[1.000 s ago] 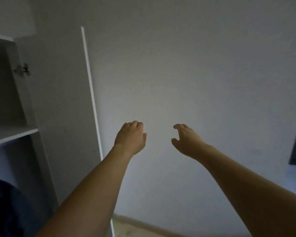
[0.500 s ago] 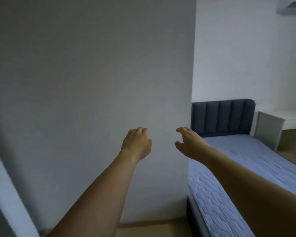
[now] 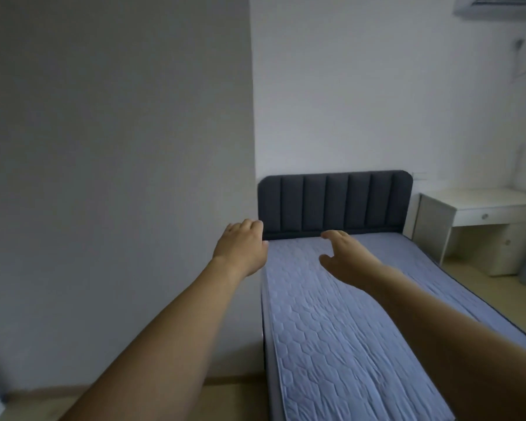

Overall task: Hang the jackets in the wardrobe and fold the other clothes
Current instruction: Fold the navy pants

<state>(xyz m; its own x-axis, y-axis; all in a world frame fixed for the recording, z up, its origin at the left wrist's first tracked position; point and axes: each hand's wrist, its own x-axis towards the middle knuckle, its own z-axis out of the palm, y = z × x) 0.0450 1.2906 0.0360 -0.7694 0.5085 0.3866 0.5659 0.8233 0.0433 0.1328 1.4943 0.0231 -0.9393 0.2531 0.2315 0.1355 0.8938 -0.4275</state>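
Both my arms reach forward at chest height and hold nothing. My left hand (image 3: 243,246) hangs in front of the grey wall with its fingers loosely curled. My right hand (image 3: 343,256) hovers over the head end of the bed with relaxed, slightly spread fingers. No jacket or other clothing is in view. The wardrobe is out of the picture.
A bed (image 3: 340,335) with a blue quilted cover and a dark padded headboard (image 3: 334,203) runs from the far wall toward me. A white desk (image 3: 480,208) with drawers stands at the right. A grey wall (image 3: 119,177) fills the left. An air conditioner (image 3: 498,6) hangs top right.
My view has swung right, away from the open wardrobe and past the grey wall to the bed and desk. Both hands stayed raised and empty.
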